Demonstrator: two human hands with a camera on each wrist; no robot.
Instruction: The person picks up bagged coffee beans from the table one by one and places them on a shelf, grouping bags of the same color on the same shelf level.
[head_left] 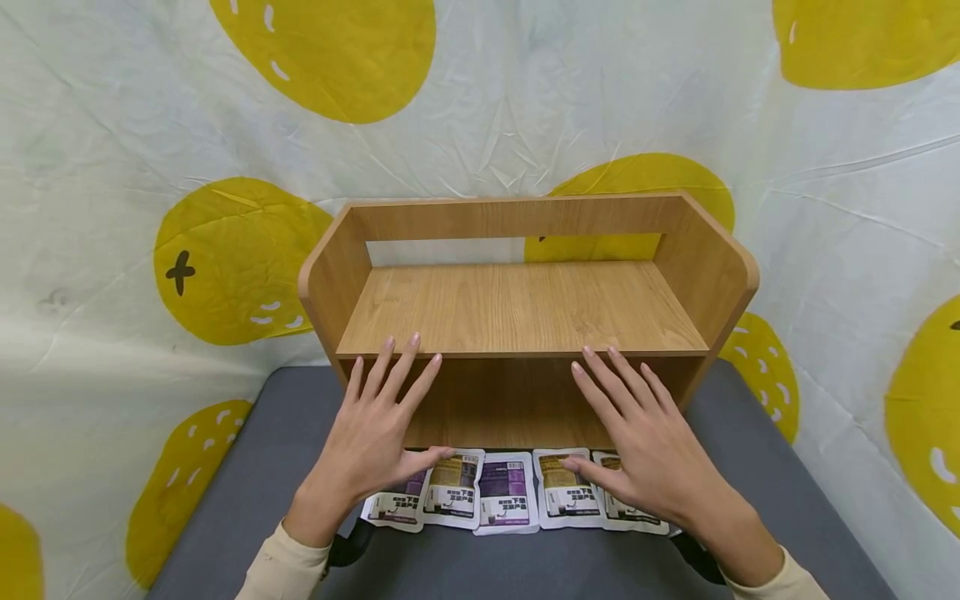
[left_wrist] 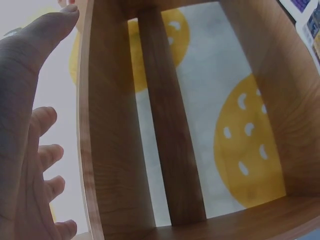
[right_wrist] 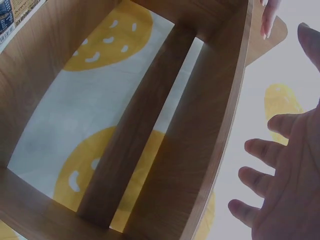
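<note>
A two-tier wooden shelf (head_left: 517, 308) stands on the dark grey table, its upper board bare. My left hand (head_left: 371, 437) hovers in front of the shelf's left half, fingers spread and holding nothing. In front of the right half, my right hand (head_left: 648, 450) is spread the same way, also with nothing in it. Several flat printed pouches, one of them a purple-and-white pouch (head_left: 507, 492), lie in a row before the shelf, partly covered by both hands. Both wrist views look into the lower compartment, with the left fingers (left_wrist: 50, 155) and right fingers (right_wrist: 260, 182) apart from the wood.
Grey table surface (head_left: 780, 500) extends on both sides of the shelf. Behind and around it hangs a pale curtain (head_left: 480, 100) with large yellow shapes. A rear slat (left_wrist: 170, 125) crosses the back of the shelf's lower compartment.
</note>
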